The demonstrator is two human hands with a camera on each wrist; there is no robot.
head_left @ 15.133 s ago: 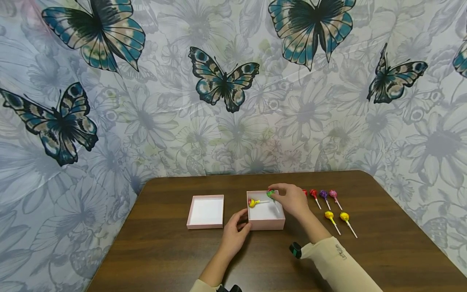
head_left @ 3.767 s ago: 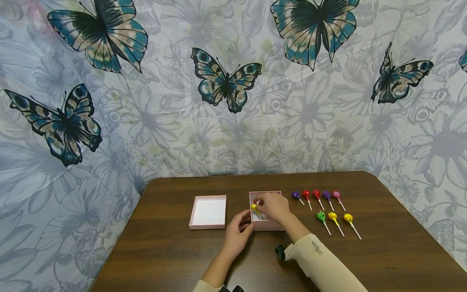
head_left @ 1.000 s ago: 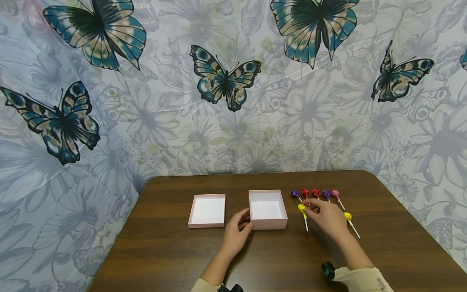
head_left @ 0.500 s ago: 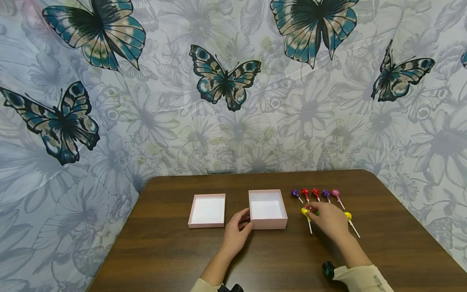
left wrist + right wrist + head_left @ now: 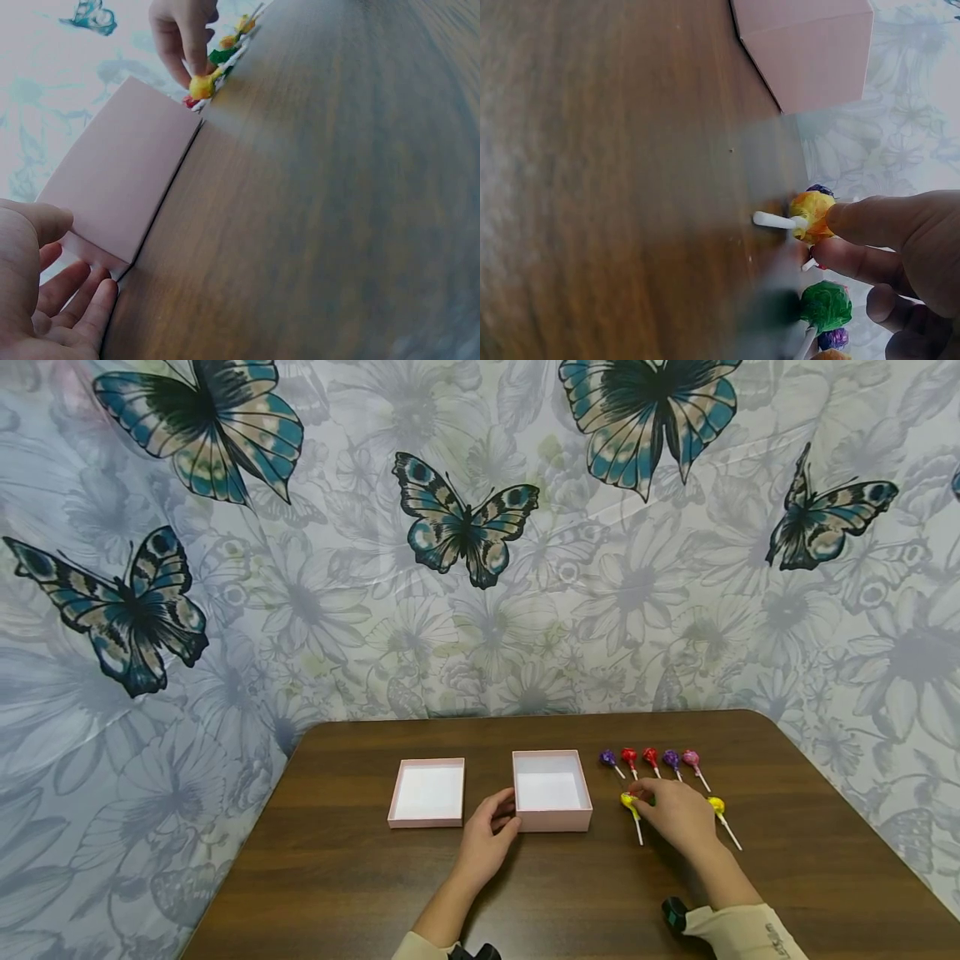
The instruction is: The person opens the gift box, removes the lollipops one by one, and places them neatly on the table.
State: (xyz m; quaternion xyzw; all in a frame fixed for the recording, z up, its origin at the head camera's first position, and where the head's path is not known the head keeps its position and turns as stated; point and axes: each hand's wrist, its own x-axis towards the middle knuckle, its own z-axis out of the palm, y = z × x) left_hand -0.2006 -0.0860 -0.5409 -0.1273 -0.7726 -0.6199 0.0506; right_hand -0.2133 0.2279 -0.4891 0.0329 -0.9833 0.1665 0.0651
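My right hand (image 5: 675,814) pinches a yellow lollipop (image 5: 628,802) between thumb and index finger, right of the pink box (image 5: 553,821). Its white stick points toward the near edge in the head view. In the right wrist view, a green lollipop (image 5: 826,306) lies beside the curled fingers; in the head view this hand covers it. My left hand (image 5: 486,842) rests at the left side of the open box, its fingers (image 5: 79,296) loosely extended against the wall and its thumb near the corner. The white inside of the box shows in the head view.
A shallow pink lid (image 5: 426,823) with a white inside lies left of the box. Behind the right hand is a row of purple, red and pink lollipops (image 5: 692,760). Another yellow lollipop (image 5: 717,806) lies to its right. A butterfly-printed cloth (image 5: 480,652) hangs behind the wooden table (image 5: 337,893).
The right hand has taken the yellow lollipop out of the box to the table at right. Within the last second it shifted slightly rightward. The left hand has stayed at the box.
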